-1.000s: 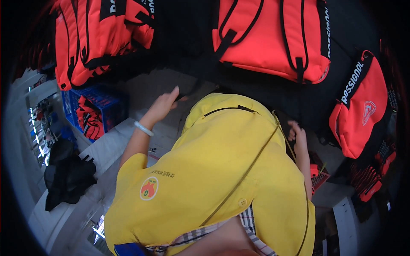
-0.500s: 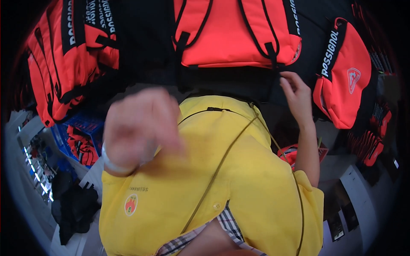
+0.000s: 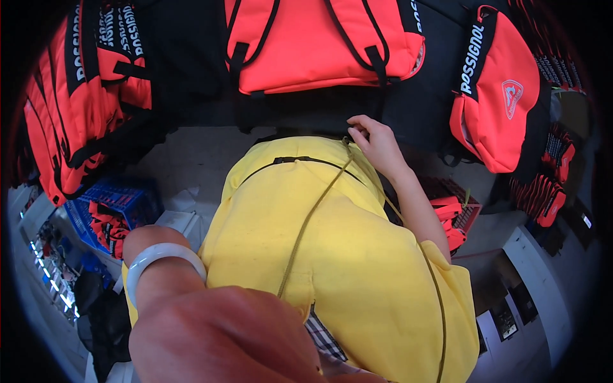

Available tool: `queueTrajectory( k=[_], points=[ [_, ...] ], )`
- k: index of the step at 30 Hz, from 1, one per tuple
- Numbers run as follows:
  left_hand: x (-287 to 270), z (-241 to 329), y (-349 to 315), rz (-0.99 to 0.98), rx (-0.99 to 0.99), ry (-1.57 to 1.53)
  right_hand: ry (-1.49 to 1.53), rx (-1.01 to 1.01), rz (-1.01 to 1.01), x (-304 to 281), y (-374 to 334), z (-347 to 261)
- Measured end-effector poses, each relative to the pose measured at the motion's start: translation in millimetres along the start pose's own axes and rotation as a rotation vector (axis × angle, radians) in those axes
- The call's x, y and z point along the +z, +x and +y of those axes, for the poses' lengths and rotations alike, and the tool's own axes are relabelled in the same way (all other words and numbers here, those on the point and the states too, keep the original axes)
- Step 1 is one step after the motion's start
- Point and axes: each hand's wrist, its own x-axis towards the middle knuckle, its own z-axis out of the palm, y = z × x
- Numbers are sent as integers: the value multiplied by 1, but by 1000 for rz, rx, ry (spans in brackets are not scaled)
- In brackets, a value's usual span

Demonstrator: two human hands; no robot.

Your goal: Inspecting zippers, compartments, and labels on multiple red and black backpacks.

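So my right hand [image 3: 377,143] is hovering by my waist, just on the near side of the black work surface [image 3: 191,89]. Its fingers are curling in loosely, with the thumb sitting close to the forefinger. The olive cord [image 3: 313,207] running over my yellow top [image 3: 262,223] is ending up right beside those fingertips, but I honestly can't tell if I'm pinching it or just hanging near it.

My left hand [image 3: 223,335] is looming super close at the near left, past the pale bangle [image 3: 159,258] I'm wearing. The fingers are running out of sight down there, so I can't tell how far they're spreading or whether they're holding anything.

The red backpack [image 3: 319,54] is lying on the black surface on the far side of my right hand, a bit apart from it. Its straps are facing up, its bottom edge is pointing my way and its top is going out of view.

Around it, a bunch of red-and-black bags [image 3: 60,121] is piling up on the left, and a red pouch [image 3: 498,96] with a black band is leaning on the right. Lower down, a blue crate [image 3: 140,204] on the left is holding red pieces [image 3: 105,230], and a red crate [image 3: 471,214] is poking out behind my right forearm
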Motion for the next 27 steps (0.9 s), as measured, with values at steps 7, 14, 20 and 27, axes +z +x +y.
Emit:
queueTrajectory(
  k=[7,14,20,27],
  points=[
    [16,-10,18,142,-48,-236,-2,14,34,-5,-2,8],
    [12,5,19,0,-82,161,-11,-26,70,-18,3,13],
    [59,-10,8,649,31,412,87,-77,329,-30,14,16],
    [54,7,-8,431,-153,502,156,-115,514,-34,36,33]
  ],
)
